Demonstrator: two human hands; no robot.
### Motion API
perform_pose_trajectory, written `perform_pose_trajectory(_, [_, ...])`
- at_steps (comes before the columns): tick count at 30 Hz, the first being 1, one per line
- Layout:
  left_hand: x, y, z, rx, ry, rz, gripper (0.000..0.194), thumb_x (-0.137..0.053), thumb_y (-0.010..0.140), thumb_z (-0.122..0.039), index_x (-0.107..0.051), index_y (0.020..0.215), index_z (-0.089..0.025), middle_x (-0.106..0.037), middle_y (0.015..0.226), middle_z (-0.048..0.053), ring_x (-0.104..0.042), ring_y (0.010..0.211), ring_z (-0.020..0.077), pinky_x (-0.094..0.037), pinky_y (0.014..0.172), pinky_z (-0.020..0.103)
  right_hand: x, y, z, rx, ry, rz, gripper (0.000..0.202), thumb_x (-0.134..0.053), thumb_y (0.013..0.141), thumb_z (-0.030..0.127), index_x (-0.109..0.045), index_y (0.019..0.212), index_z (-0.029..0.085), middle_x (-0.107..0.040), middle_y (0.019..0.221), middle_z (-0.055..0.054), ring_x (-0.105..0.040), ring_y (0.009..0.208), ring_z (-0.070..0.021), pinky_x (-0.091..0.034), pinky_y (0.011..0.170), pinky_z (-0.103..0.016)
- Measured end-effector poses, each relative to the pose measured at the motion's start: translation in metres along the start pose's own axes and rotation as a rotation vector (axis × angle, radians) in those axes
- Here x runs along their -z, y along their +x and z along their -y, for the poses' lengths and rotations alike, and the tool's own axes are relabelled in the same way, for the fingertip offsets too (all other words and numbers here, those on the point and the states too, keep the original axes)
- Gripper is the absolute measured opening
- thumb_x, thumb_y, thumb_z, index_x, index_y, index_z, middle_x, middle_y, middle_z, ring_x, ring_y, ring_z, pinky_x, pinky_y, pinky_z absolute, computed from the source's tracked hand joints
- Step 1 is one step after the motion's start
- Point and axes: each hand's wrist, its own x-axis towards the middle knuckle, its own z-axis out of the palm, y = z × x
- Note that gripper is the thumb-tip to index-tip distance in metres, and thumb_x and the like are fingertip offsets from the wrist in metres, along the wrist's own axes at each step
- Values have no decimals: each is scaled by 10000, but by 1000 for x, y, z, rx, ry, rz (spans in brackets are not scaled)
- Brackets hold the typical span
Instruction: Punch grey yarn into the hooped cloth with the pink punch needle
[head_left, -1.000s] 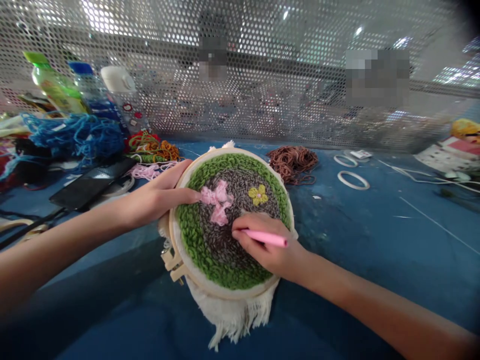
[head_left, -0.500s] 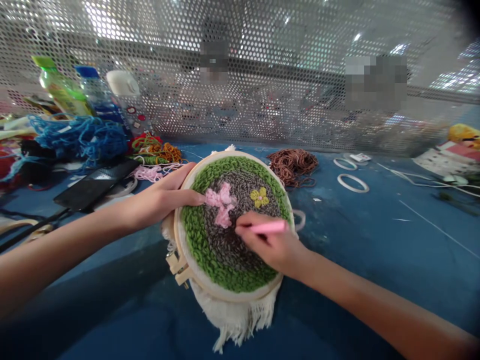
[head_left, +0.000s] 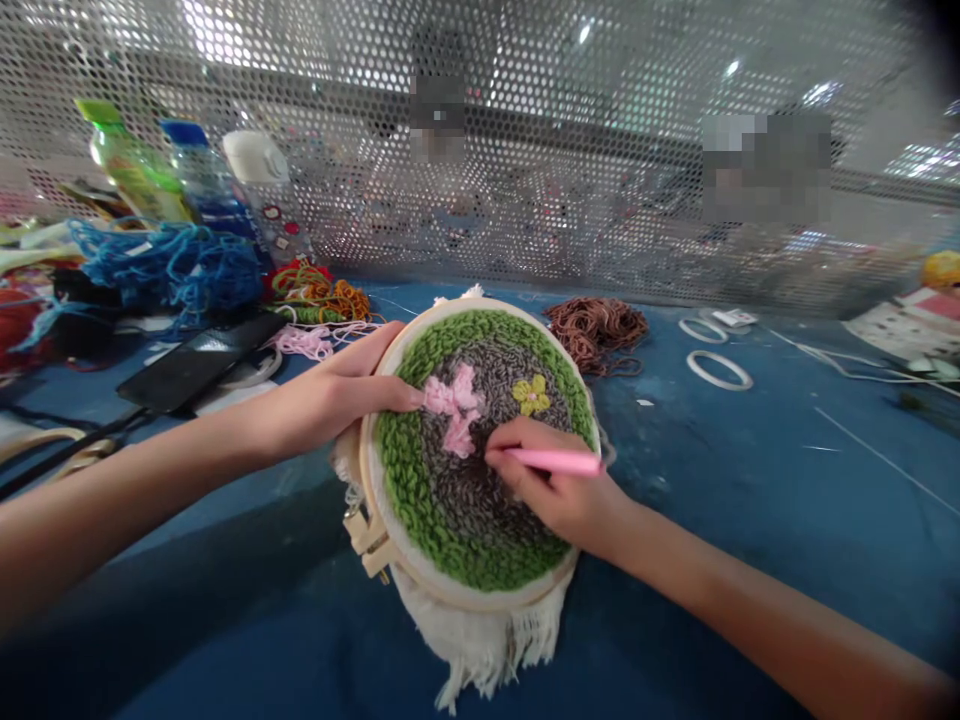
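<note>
A round wooden embroidery hoop (head_left: pixel 367 470) stands tilted in the middle, its cloth filled with looped green yarn (head_left: pixel 409 480) around a dark grey centre. Pink petals (head_left: pixel 459 400) and a small yellow flower (head_left: pixel 531 396) lie on the grey. My left hand (head_left: pixel 352 385) grips the hoop's upper left edge, thumb on the front, the other fingers mostly hidden behind. Pinched in my right hand (head_left: pixel 559 480) is a pink pen-like tool (head_left: pixel 559 461); its tip is hidden by the fingers at the grey area, right of the lowest pink petal. White fringe hangs below.
Brown yarn (head_left: pixel 596 330) lies behind the hoop, with two white rings (head_left: pixel 718 370) to its right. On the left are a black phone (head_left: pixel 199 360), blue yarn (head_left: pixel 172 265), pink yarn (head_left: pixel 304 341) and several bottles (head_left: pixel 135 165). A perforated metal screen (head_left: pixel 540 200) runs along the back.
The whole view has shifted, so hoop and hands appear slightly further right. The pink tool is tipped a little differently in my right hand, which still rests at the grey area.
</note>
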Motion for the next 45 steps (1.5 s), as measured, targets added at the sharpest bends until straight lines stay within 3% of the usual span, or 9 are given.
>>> perform_pose_trajectory(4, [-1, 1, -1, 26, -21, 31, 588, -710, 780, -188, -528, 1338, -237, -739, 1052, 40, -730, 862, 255, -647, 622, 279, 4, 5, -8, -202, 343, -253, 297, -531, 958, 380, -582, 728, 199, -463, 433, 67, -401, 375, -82, -303, 397, -218])
perform_pose_trajectory(7, [-2, 1, -3, 43, 0, 22, 623, -712, 777, -194, -499, 1362, -227, -738, 1056, 45, -726, 839, 249, -648, 626, 281, 8, 8, -15, -242, 490, -398, 305, -545, 952, 380, -566, 704, 202, -452, 398, 73, -371, 343, -75, -275, 374, -211])
perform_pose_trajectory(13, [0, 0, -5, 41, -3, 49, 626, -719, 773, -206, -493, 1356, -238, -727, 1092, 47, -730, 892, 279, -659, 649, 308, 7, 6, -14, -160, 439, -369, 264, -562, 963, 389, -592, 773, 209, -503, 466, 64, -417, 388, -83, -311, 388, -211])
perform_pose_trajectory(20, [-1, -4, -5, 16, 1, 52, 510, -751, 787, -231, -562, 1260, -252, -717, 1041, 25, -721, 969, 289, -655, 717, 299, 1, 3, -4, 25, 4, -45, 81, -651, 903, 261, -675, 874, 190, -675, 743, -12, -619, 681, -122, -459, 621, -250])
perform_pose_trajectory(24, [1, -1, -4, 30, -24, 89, 599, -735, 791, -220, -513, 1346, -253, -735, 1076, 39, -740, 903, 293, -664, 657, 319, 3, 7, -10, -150, 335, -278, 278, -544, 963, 368, -605, 753, 197, -464, 442, 74, -401, 389, -77, -294, 410, -218])
perform_pose_trajectory(28, [4, 2, -1, 44, -25, 99, 641, -730, 794, -216, -481, 1384, -254, -730, 1149, 63, -747, 904, 298, -667, 658, 333, 7, 11, -14, -214, 551, -441, 293, -555, 940, 372, -573, 701, 204, -426, 387, 83, -331, 333, -71, -247, 369, -209])
perform_pose_trajectory(33, [6, 3, -1, 55, -13, 83, 647, -739, 783, -235, -486, 1378, -255, -727, 1107, 65, -744, 939, 327, -667, 661, 347, 7, 10, -15, -179, 470, -364, 269, -535, 963, 416, -577, 793, 211, -491, 452, 69, -397, 380, -90, -293, 381, -212])
perform_pose_trajectory(41, [1, -3, -6, 55, 45, 49, 566, -754, 779, -277, -536, 1300, -239, -708, 1177, 70, -667, 1154, 373, -653, 746, 311, -5, 8, -4, 41, -229, -24, 139, -560, 974, 305, -601, 887, 205, -599, 750, 1, -560, 668, -127, -417, 635, -274])
perform_pose_trajectory(45, [3, 0, -10, 69, 166, 57, 623, -736, 805, -324, -500, 1378, -260, -696, 1231, 82, -682, 1117, 354, -646, 756, 330, 0, 14, -9, -97, 34, -51, 234, -539, 987, 395, -589, 856, 207, -509, 616, 41, -483, 560, -115, -375, 543, -256])
